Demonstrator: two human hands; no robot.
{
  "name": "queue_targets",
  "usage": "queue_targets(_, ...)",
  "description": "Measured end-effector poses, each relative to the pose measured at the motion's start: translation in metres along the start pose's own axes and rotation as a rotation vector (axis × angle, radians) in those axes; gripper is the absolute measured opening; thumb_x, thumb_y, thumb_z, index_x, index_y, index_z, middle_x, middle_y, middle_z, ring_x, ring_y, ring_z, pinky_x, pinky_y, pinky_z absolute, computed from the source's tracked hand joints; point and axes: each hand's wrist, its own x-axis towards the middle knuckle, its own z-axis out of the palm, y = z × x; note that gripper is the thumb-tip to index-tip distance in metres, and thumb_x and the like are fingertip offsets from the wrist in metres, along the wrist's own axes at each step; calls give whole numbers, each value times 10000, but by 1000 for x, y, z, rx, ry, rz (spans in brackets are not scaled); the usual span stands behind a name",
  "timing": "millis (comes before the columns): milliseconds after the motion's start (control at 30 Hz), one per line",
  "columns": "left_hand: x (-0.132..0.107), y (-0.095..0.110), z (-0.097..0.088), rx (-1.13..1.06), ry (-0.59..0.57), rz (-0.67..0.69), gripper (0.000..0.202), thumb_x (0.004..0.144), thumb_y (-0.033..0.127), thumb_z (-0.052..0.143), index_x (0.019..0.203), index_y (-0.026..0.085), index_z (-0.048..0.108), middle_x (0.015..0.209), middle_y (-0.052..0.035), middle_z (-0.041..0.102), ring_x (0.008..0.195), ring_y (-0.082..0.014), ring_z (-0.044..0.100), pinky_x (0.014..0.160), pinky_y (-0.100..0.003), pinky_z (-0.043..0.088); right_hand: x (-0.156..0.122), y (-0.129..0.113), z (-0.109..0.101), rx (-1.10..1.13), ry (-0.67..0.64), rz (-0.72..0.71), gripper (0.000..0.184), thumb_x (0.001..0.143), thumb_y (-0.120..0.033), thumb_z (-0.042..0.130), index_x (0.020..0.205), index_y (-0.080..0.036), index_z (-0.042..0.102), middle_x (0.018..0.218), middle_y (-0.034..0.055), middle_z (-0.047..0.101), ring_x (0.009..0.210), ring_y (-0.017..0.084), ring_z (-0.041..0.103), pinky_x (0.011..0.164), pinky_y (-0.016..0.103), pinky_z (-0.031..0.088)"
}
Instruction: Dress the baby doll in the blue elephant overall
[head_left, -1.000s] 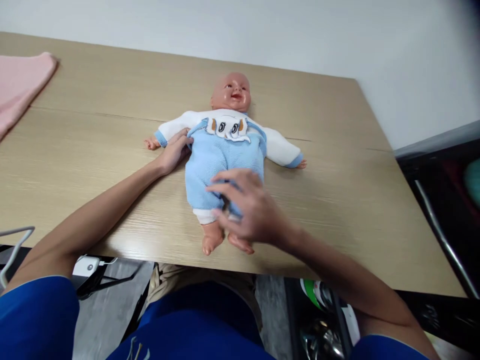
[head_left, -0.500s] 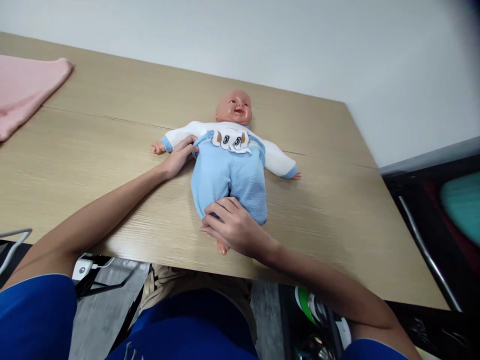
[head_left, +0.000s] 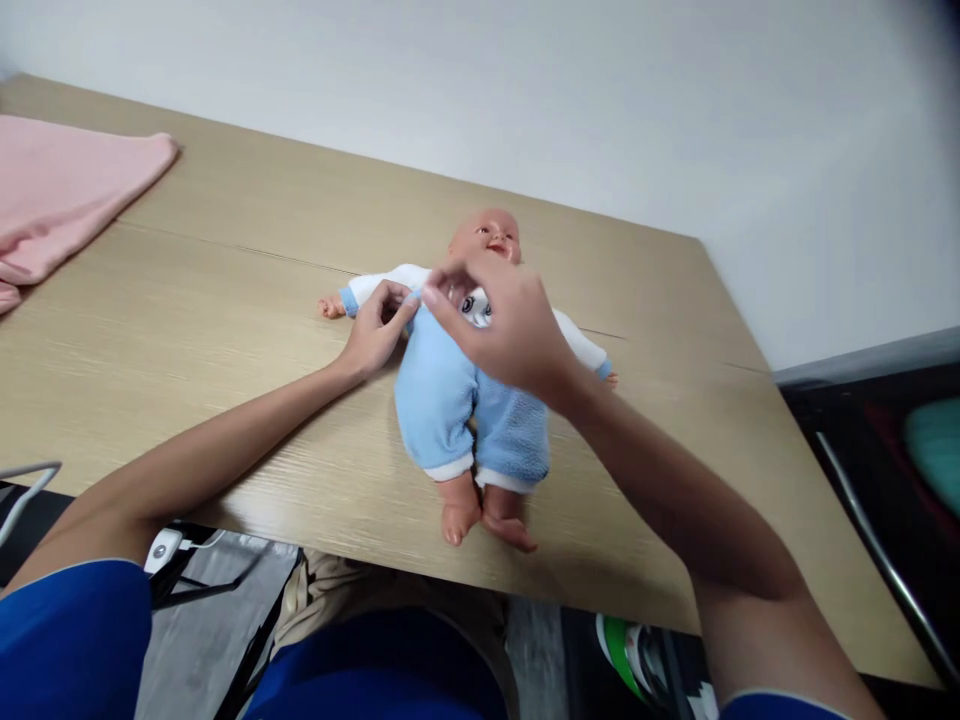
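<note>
A bald baby doll [head_left: 484, 238] lies on its back, wearing a white long-sleeved top and light blue overalls [head_left: 439, 400] with white cuffs. Both bare feet show below the cuffs, near the table's front edge. Beside the doll's chest, my left hand [head_left: 377, 325] pinches the blue shoulder strap [head_left: 415, 295] of the overalls. My right hand [head_left: 510, 315], slightly blurred, arches over the chest, its thumb and fingertips brought together at that same strap. It covers much of the animal-face patch [head_left: 477, 307] and the other strap.
A folded pink cloth [head_left: 82, 185] lies at the left of the wooden table [head_left: 247, 330]. A pale wall [head_left: 420, 90] rises behind. A metal bar [head_left: 874, 545] and a teal object [head_left: 934, 450] are off the right edge. A white cable [head_left: 30, 490] crosses the left edge.
My right hand has moved up from the overalls' leg to the chest, uncovering both cuffs and feet. My left hand stays by the strap. The view has shifted slightly.
</note>
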Motion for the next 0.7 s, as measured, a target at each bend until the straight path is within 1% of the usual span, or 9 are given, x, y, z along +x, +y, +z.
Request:
queue_targets(100,-6,6,-1,70,-2,8,565,1027,801,763,1003,247,659,933,-25,663,857,-210,601,825,-366,498,83,38,18,-63,-187,-77,156,1137,-334,685,1209,-218,762,1120,53,799,1023,235,721,1045,424,563)
queue_targets(133,-8,9,-1,102,-1,18,544,1050,783,747,1018,246,664,929,-24,661,843,-207,596,818,-368,493,107,53,30,-98,-295,-111,140,1091,-283,741,1202,-205,773,1138,45,802,1041,225,719,1081,426,549)
queue_targets(200,-11,14,-1,166,10,64,502,1093,748,708,1054,248,673,939,-29,669,832,-208,590,814,-376,490,145,83,55,-146,-555,-178,259,913,-237,910,1149,-188,815,1071,13,793,1051,212,712,1099,410,539)
queue_targets(267,-15,18,-1,212,14,122,473,1121,725,677,1081,254,678,947,-37,679,825,-215,584,803,-383,490,164,106,79,-157,-775,-222,344,822,-231,925,1149,-169,837,1010,-6,799,966,181,701,1004,363,547)
queue_targets(333,-17,20,0,223,12,152,467,1138,720,647,1097,256,678,959,-47,692,820,-220,583,785,-389,489,167,119,95,-128,-872,-273,405,763,-185,895,1164,-197,846,1035,4,829,944,192,708,932,349,535)
queue_targets(433,-19,22,1,214,9,161,467,1154,719,614,1114,257,671,978,-54,704,814,-220,587,773,-389,491,153,121,96,-1,-770,-288,414,755,-196,848,1164,-249,820,1143,41,860,1021,248,729,931,369,530)
queue_targets(567,-21,20,-1,248,11,216,355,1197,608,595,1119,269,669,940,-39,668,793,-218,578,775,-396,501,129,117,67,253,-441,-114,397,807,-266,766,1203,-248,746,1248,60,837,1108,270,727,1013,401,564)
queue_targets(633,-22,19,-4,319,49,281,328,1199,581,595,1123,275,686,998,-66,677,881,-245,614,855,-433,539,119,119,52,355,-338,-25,375,782,-263,748,1157,-267,737,1243,53,825,1102,276,723,1033,418,581)
queue_targets(700,-23,18,-6,401,133,337,353,1182,615,606,1128,281,707,1154,-118,690,1081,-297,652,996,-505,559,110,123,41,405,-320,7,349,762,-259,723,1110,-282,745,1234,56,818,1109,287,716,1048,445,591)
